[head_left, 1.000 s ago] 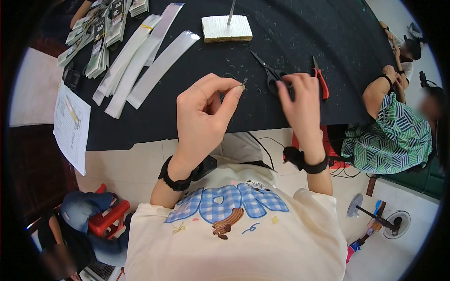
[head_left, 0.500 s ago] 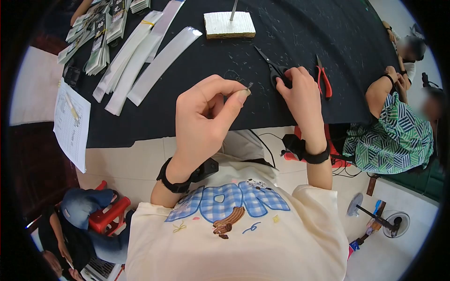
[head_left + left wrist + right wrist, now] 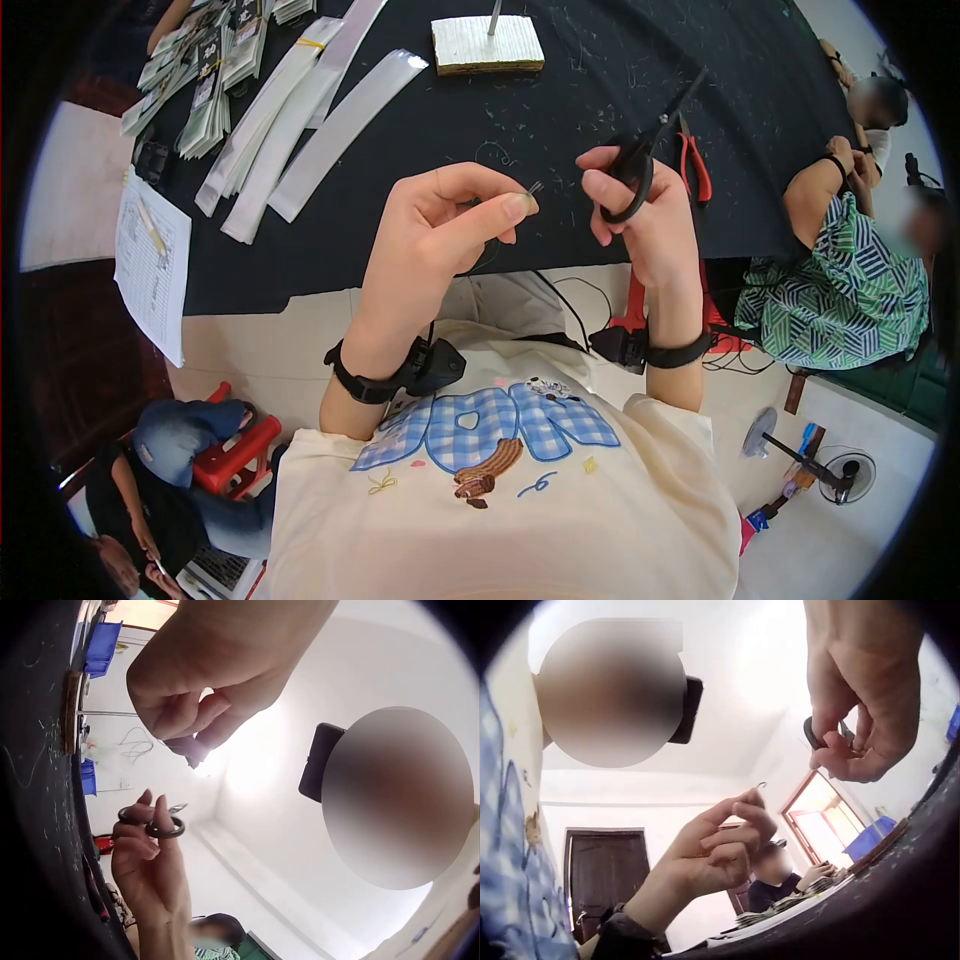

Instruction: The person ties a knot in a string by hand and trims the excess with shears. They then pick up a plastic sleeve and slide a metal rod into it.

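A person in a cream shirt (image 3: 480,530) with blue checked lettering works at a black-covered tabletop (image 3: 240,285), a pair of scissors (image 3: 640,165) raised in the right hand (image 3: 655,225). Fingers curl through and around the black finger loops. The long axis runs diagonally in the head view, the slim dark blades (image 3: 685,98) together or nearly so and pointing up and to the right, away from the wearer and from the other hand.

The left hand (image 3: 430,225) pinches a small bundle of fine strands (image 3: 535,188) between thumb and forefinger, just beside the scissors' handles and above the tabletop. The strands look thin and wiry, pale at the loose ends, which fan out past the fingertips toward the right.

The left wrist camera shows both dark loops side by side with a short length of shiny metal beyond them; the right wrist camera hides most of the blades behind the hand but reveals a small dark hooked end (image 3: 762,784) standing above the left fingertips.

Red-handled pliers (image 3: 697,170) rest on the cloth near the scissors. Beyond the hands stands a white-topped block (image 3: 487,50) with a metal rod (image 3: 495,16) rising from it. To the left lie long whitish strips (image 3: 345,135), some bound by a yellow band (image 3: 311,44), bundles of printed packets (image 3: 208,85), and a printed sheet (image 3: 150,290) bearing a pen (image 3: 153,230).
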### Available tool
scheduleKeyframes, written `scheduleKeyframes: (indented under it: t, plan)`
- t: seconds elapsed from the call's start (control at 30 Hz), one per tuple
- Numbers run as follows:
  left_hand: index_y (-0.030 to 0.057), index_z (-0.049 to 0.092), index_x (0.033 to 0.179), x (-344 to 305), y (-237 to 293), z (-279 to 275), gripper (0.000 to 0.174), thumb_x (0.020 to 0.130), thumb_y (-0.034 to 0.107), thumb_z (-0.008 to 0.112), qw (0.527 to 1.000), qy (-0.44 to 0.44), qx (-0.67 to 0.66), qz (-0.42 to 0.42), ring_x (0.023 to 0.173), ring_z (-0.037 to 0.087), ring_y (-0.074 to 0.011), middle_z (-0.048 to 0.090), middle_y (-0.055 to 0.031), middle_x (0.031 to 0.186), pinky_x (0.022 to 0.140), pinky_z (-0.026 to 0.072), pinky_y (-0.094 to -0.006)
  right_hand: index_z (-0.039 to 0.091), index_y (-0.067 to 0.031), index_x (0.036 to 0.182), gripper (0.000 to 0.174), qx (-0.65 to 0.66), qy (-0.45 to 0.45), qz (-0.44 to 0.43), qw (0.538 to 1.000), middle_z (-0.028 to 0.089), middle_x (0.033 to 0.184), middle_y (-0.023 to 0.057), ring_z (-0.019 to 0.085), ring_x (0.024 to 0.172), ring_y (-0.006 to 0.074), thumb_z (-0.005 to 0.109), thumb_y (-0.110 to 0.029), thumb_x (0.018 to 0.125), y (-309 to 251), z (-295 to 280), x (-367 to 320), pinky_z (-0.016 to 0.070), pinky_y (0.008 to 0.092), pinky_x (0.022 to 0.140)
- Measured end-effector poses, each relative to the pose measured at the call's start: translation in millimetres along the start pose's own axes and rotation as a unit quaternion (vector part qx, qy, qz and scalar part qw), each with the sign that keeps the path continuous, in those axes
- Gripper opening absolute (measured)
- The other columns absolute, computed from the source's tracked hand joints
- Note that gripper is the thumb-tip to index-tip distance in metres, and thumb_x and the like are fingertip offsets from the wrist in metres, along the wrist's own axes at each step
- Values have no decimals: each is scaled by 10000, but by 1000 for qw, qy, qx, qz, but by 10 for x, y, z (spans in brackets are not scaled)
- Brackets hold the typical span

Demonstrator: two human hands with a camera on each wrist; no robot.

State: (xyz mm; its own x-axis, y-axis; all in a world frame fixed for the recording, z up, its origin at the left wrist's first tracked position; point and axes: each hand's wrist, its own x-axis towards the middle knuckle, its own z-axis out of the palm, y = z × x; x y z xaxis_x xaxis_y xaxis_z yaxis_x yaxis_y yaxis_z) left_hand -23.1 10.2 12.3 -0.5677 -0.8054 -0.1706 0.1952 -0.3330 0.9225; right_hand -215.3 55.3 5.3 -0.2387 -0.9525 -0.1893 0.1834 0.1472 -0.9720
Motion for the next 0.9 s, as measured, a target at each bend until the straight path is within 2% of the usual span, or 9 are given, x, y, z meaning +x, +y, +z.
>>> scheduleKeyframes:
  t: [0.03, 0.1, 0.2, 0.3, 0.53, 0.6, 0.8, 0.9]
  plan:
    - [9, 648, 854, -1, -4, -4, 149, 782, 136, 618, 1000, 1, 0, -2, 457, 390, 8, 585, -30, 645, 392, 218, -149, 638, 4, 902, 216, -30, -12, -17, 999, 576, 637, 14, 510, 481, 54, 694, -131, 744, -44, 51, -44, 383, 163, 411]
    - [8, 646, 850, 2, -12, -4, 145, 778, 131, 619, 1000, -5, 0, -12, 426, 315, 14, 570, -22, 629, 381, 192, -156, 644, -12, 897, 190, -44, -24, -35, 998, 591, 659, 12, 527, 516, 38, 691, -121, 750, -110, 100, -83, 388, 159, 420]
    - [6, 646, 850, 2, -5, -13, 152, 771, 135, 629, 998, -26, -39, -41, 424, 319, 12, 565, -20, 628, 378, 190, -158, 643, -20, 873, 179, -112, -105, -87, 984, 610, 669, 7, 533, 544, 14, 693, -142, 753, -116, 124, -68, 390, 142, 442]
    - [3, 645, 847, 4, -23, -31, 151, 766, 130, 633, 996, -40, -63, -49, 419, 314, 10, 561, -21, 628, 377, 185, -161, 640, -18, 850, 163, -103, -124, -61, 985, 599, 644, -7, 521, 539, 11, 693, -137, 751, -118, 130, -51, 381, 138, 444]
    - [-2, 644, 847, 1, -23, -30, 159, 760, 130, 636, 995, -51, -62, -52, 423, 320, 7, 561, -28, 637, 384, 187, -164, 637, -10, 823, 143, -97, -152, -79, 980, 581, 619, -17, 509, 531, 12, 690, -118, 747, -83, 118, -37, 365, 136, 444]
    - [-4, 621, 800, -2, 2, -2, 138, 745, 122, 617, 996, -39, -52, -68, 391, 325, 9, 512, 5, 562, 367, 204, -159, 634, -5, 813, 139, -85, -163, -57, 981, 580, 624, -12, 510, 538, 18, 692, -107, 738, -89, 105, -35, 375, 141, 461]
    - [-5, 611, 835, 10, -14, -54, 140, 761, 114, 600, 983, -88, -104, -123, 388, 313, 13, 523, -9, 600, 362, 192, -153, 634, -5, 790, 104, -66, -212, -73, 972, 593, 669, 8, 531, 595, 39, 682, -61, 719, -102, 72, -20, 406, 159, 520]
    - [-10, 605, 866, 7, 1, -48, 145, 778, 104, 589, 979, -92, -124, -133, 378, 309, 17, 534, -17, 632, 354, 195, -149, 635, -3, 792, 103, -38, -200, -75, 976, 605, 687, 20, 554, 622, 58, 680, -60, 720, -82, 82, -29, 429, 171, 553]
